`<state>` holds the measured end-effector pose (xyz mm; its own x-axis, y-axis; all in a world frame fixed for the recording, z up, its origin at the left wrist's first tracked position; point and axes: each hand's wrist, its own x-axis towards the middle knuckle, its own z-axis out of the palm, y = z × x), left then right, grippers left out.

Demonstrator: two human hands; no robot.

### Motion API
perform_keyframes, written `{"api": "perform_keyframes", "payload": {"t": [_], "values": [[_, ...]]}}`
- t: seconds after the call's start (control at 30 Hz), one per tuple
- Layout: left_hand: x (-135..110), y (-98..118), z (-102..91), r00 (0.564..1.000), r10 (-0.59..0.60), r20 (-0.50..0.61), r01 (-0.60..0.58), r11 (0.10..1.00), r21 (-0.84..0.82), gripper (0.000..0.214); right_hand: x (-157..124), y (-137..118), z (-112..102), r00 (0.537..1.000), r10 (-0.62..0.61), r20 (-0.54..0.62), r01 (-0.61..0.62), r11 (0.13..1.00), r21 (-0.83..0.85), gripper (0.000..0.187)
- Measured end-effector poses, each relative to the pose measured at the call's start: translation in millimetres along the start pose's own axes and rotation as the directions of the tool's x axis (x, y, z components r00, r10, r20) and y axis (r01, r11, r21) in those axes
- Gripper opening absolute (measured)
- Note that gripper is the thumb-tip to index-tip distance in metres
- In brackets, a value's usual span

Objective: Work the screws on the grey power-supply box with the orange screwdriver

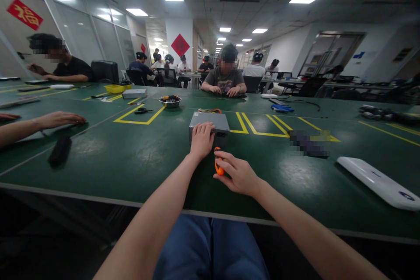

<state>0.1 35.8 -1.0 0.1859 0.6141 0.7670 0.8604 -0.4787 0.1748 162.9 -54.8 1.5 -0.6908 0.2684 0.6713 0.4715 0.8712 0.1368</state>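
A grey metal computer power supply unit [210, 120] lies on the green table in front of me, its socket side facing me and coloured cables at its back. My left hand [202, 138] presses on its near top edge, fingers laid over the top and gripping it. My right hand [239, 172] holds an orange and black screwdriver [219, 164] by the handle between thumb and fingers. The thin shaft points away from me toward the unit's near face. Whether the tip touches a screw there is too small to tell.
A metal bowl [169, 102] with small items stands beyond, left. A white box [134, 93] and yellow tray [117, 89] sit farther left. A white device [379, 181] lies at right. A black object [60, 150] lies near another person's hand [61, 119]. A person sits opposite.
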Motion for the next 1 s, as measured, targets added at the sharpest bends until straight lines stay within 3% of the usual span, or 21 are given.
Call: {"api": "perform_keyframes", "payload": {"t": [0.13,0.33,0.57,0.8,1.0], "values": [[0.2,-0.3,1.7,1.000,-0.007,-0.016,0.007,1.000,-0.003,0.023,0.6,1.8,5.6,0.996,0.066,-0.059,-0.061,0.995,0.076,0.028],[0.4,-1.4,3.9,1.000,-0.003,-0.028,0.003,1.000,0.000,0.022,3.0,0.4,-2.1,0.999,0.042,0.010,-0.043,0.995,0.092,0.036],[0.2,0.6,1.2,1.000,-0.007,-0.019,0.007,1.000,-0.003,0.023,1.8,2.3,2.0,0.989,0.077,-0.126,-0.066,0.994,0.089,0.027],[0.9,0.3,1.5,1.000,-0.004,-0.012,0.004,1.000,-0.003,0.023,3.2,-0.8,-4.3,1.000,0.012,0.016,-0.013,1.000,0.023,0.032],[1.2,-0.2,2.4,1.000,-0.006,-0.009,0.006,1.000,0.003,0.023,0.7,1.1,3.8,0.993,0.027,-0.112,-0.023,0.999,0.030,0.025]]}}
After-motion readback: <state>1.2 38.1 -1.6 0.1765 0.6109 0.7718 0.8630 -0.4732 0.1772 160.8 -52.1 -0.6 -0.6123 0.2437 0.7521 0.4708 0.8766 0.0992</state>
